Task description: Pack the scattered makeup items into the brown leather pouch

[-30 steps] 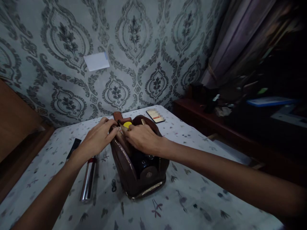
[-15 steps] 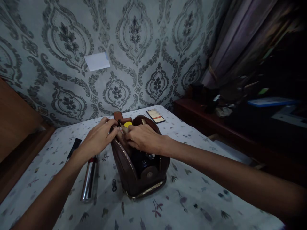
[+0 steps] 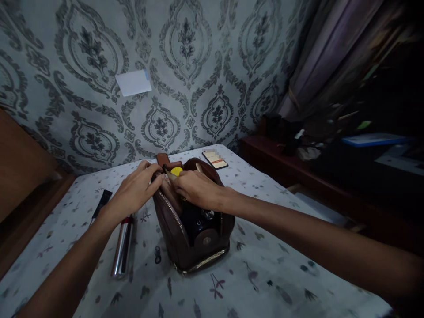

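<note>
A brown zip bag (image 3: 172, 240) stands unzipped and wide open on the bed sheet. My left hand (image 3: 141, 183) is closed on its far left rim, thumb toward the inside. Inside the mouth of the bag, my right hand (image 3: 198, 187) has its fingers curled down beside a yellow round lid (image 3: 176, 171); their tips are hidden, so what they hold cannot be made out. Dark, shiny items (image 3: 198, 223) fill the near part of the bag. Left of it lie a silver tube-shaped container (image 3: 122, 249) and a black-capped tube (image 3: 102, 202), partly behind my left forearm.
A phone (image 3: 215, 159) with a lit screen lies beyond the bag on the patterned sheet (image 3: 265, 274). Behind the bag is a tan-brown strap piece (image 3: 163, 160). A dark red ledge (image 3: 261, 152) with clutter runs along the right; a wooden panel (image 3: 23, 163) stands at left.
My right hand has shifted very slightly within the bag. My left hand stays on the rim, and the other things lie as before.
</note>
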`<state>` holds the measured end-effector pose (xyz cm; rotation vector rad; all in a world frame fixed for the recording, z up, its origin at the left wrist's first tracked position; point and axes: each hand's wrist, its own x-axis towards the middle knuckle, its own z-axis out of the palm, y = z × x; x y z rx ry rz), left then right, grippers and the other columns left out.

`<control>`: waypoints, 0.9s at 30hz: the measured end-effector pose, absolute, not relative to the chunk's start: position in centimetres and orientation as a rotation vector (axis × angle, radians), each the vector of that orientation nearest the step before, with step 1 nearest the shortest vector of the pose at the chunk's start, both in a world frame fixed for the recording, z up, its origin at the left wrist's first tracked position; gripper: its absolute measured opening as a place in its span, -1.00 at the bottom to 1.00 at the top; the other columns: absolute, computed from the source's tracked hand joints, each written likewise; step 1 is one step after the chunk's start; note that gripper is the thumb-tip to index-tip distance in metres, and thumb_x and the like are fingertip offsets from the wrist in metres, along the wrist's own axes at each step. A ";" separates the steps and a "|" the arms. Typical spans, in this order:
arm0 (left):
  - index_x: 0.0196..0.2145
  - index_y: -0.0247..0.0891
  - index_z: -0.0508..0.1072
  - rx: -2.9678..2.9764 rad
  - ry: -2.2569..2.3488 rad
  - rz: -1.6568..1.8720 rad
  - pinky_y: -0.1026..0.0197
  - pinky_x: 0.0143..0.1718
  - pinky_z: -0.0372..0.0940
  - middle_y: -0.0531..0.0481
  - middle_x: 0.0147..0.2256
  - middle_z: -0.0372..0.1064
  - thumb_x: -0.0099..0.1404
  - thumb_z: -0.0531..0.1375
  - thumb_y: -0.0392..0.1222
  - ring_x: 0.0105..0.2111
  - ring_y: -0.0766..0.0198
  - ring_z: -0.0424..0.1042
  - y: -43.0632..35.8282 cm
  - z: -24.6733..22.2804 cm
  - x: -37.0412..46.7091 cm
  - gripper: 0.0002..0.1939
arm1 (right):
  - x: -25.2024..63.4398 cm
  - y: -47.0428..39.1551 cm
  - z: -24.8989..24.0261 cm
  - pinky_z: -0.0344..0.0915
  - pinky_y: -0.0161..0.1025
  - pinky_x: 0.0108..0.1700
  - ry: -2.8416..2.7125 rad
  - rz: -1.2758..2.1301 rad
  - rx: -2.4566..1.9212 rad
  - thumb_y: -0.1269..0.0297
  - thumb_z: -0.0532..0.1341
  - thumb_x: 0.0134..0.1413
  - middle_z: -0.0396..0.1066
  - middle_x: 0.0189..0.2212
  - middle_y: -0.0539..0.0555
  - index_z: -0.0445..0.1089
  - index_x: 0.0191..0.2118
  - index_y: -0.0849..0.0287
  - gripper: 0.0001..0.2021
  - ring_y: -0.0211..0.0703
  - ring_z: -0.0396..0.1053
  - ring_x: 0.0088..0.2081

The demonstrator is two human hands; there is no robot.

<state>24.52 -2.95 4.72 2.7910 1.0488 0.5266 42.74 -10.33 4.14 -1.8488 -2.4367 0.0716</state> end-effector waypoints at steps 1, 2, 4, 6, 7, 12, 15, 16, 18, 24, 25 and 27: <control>-0.08 -0.19 0.42 2.790 1.049 0.523 0.01 -0.03 0.27 -0.07 -0.17 0.27 0.43 -0.10 0.02 -0.15 0.05 0.41 -3.0 4.7 24.5 -0.61 | 42.7 -10.3 4.1 0.26 -0.14 -0.06 -2.434 0.077 -1.854 0.41 0.10 0.33 0.52 -0.15 0.28 0.49 -0.12 0.31 -0.78 0.05 0.48 -0.08; -0.08 -0.19 0.41 2.790 1.047 0.517 0.01 -0.03 0.27 -0.07 -0.17 0.26 0.43 -0.10 0.02 -0.15 0.05 0.41 -3.0 4.8 24.5 -0.61 | 42.6 -10.4 4.1 0.26 -0.14 -0.05 -2.435 0.080 -1.850 0.39 0.09 0.34 0.52 -0.15 0.28 0.50 -0.12 0.31 -0.77 0.04 0.48 -0.08; -0.09 -0.19 0.41 2.793 1.040 0.516 0.01 -0.03 0.27 -0.08 -0.17 0.27 0.43 -0.11 0.02 -0.14 0.05 0.40 -3.0 4.8 24.5 -0.61 | 42.6 -10.4 4.0 0.25 -0.13 -0.03 -2.445 0.072 -1.824 0.34 0.08 0.36 0.50 -0.14 0.28 0.50 -0.12 0.31 -0.75 0.03 0.48 -0.08; -0.09 -0.20 0.41 2.794 1.038 0.523 0.00 -0.03 0.27 -0.08 -0.16 0.27 0.43 -0.11 0.01 -0.14 0.05 0.40 -2.9 4.7 24.5 -0.62 | 42.6 -10.4 4.0 0.25 -0.14 -0.03 -2.450 0.055 -1.809 0.30 0.06 0.38 0.49 -0.11 0.29 0.50 -0.12 0.31 -0.72 0.03 0.48 -0.08; -0.09 -0.20 0.41 2.793 1.039 0.529 0.00 -0.02 0.27 -0.09 -0.16 0.27 0.43 -0.11 0.01 -0.14 0.05 0.40 -2.9 4.7 24.5 -0.62 | 42.6 -10.5 4.0 0.25 -0.13 -0.03 -2.451 0.045 -1.810 0.30 0.05 0.39 0.49 -0.11 0.29 0.49 -0.11 0.31 -0.71 0.03 0.48 -0.09; -0.09 -0.19 0.41 2.801 1.046 0.545 0.01 -0.01 0.28 -0.09 -0.16 0.28 0.43 -0.10 0.01 -0.14 0.07 0.40 -3.0 4.7 24.5 -0.62 | 42.7 -10.5 4.1 0.26 -0.11 -0.03 -2.470 0.028 -1.793 0.34 0.08 0.36 0.50 -0.12 0.26 0.48 -0.10 0.28 -0.76 0.03 0.48 -0.09; -0.08 -0.19 0.42 2.804 1.037 0.549 0.01 -0.01 0.28 -0.09 -0.16 0.28 0.44 -0.10 0.00 -0.13 0.07 0.39 -3.0 4.7 24.5 -0.63 | 42.7 -10.6 4.3 0.28 -0.09 -0.05 -2.479 0.030 -1.785 0.34 0.08 0.35 0.51 -0.14 0.26 0.49 -0.12 0.29 -0.76 0.05 0.49 -0.09; -0.08 -0.19 0.42 2.805 1.033 0.551 0.01 -0.01 0.28 -0.09 -0.15 0.29 0.44 -0.09 0.00 -0.13 0.06 0.39 -3.0 4.6 24.5 -0.63 | 42.6 -10.6 4.4 0.30 -0.09 -0.06 -2.486 0.029 -1.787 0.35 0.07 0.35 0.51 -0.14 0.26 0.49 -0.13 0.29 -0.76 0.06 0.50 -0.09; -0.08 -0.19 0.43 2.807 1.028 0.560 0.00 -0.02 0.29 -0.10 -0.16 0.30 0.44 -0.09 0.00 -0.12 0.06 0.39 -2.9 4.6 24.5 -0.63 | 42.5 -10.7 4.6 0.32 -0.09 -0.08 -2.516 0.022 -1.796 0.37 0.06 0.35 0.51 -0.14 0.26 0.49 -0.15 0.29 -0.75 0.09 0.50 -0.08; -0.08 -0.19 0.43 2.805 1.027 0.559 0.00 -0.02 0.29 -0.10 -0.16 0.30 0.43 -0.08 -0.01 -0.12 0.04 0.40 -3.0 4.7 24.5 -0.64 | 42.2 -11.1 5.0 0.40 -0.04 -0.17 -2.752 -0.177 -1.650 0.62 0.00 0.24 0.46 -0.01 0.32 0.28 0.17 0.33 -0.59 0.11 0.51 -0.11; -0.08 -0.19 0.43 2.802 1.028 0.557 0.01 -0.02 0.29 -0.10 -0.16 0.29 0.43 -0.08 -0.01 -0.12 0.04 0.40 -3.0 4.7 24.5 -0.63 | 42.2 -11.2 5.0 0.41 -0.04 -0.18 -2.775 -0.212 -1.619 0.64 -0.01 0.22 0.44 0.01 0.34 0.22 0.22 0.36 -0.54 0.11 0.51 -0.11; -0.07 -0.19 0.42 2.797 1.025 0.553 0.01 -0.02 0.29 -0.10 -0.15 0.29 0.44 -0.09 -0.01 -0.12 0.04 0.41 -3.1 4.8 24.5 -0.63 | 42.3 -11.1 5.1 0.39 -0.08 -0.17 -2.772 -0.194 -1.606 0.64 0.01 0.21 0.44 0.01 0.33 0.22 0.22 0.36 -0.53 0.09 0.51 -0.10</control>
